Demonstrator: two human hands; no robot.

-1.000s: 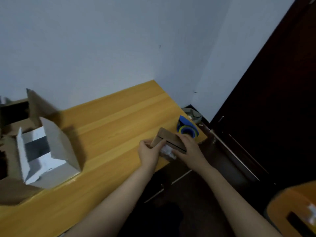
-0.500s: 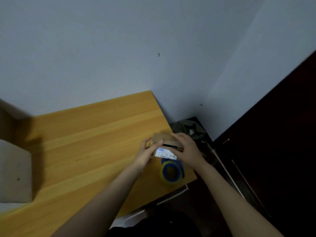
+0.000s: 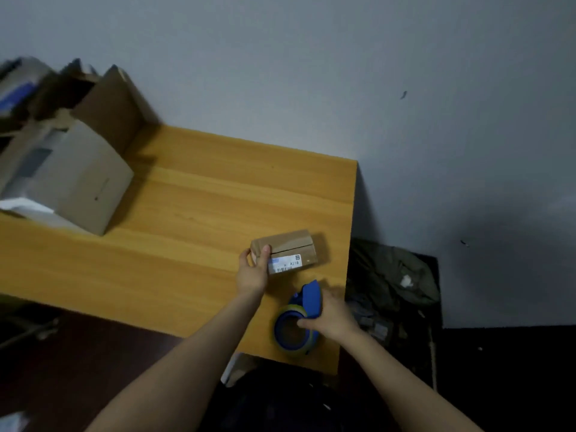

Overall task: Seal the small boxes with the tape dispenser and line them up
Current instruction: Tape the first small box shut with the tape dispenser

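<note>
Left grip (image 3: 252, 272): clasping box (image 3: 285, 249).
Right grip (image 3: 335, 316): clasping dispenser (image 3: 299, 319), 6 o'clock of box.
Risk: wrinkled tape from gaping flap (image 3: 286, 240).

A large open cardboard box (image 3: 84, 182) stands at the left of the wooden table (image 3: 202, 198) against a grey wall (image 3: 280, 57), while an olive bag (image 3: 389, 275) lies on the floor beside the table's right edge.

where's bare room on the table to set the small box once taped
Bare table runs wide between the open carton and the small box, and behind the box to the wall. The near right corner is crowded: left hand holding the box, right hand gripping the tape dispenser.
</note>
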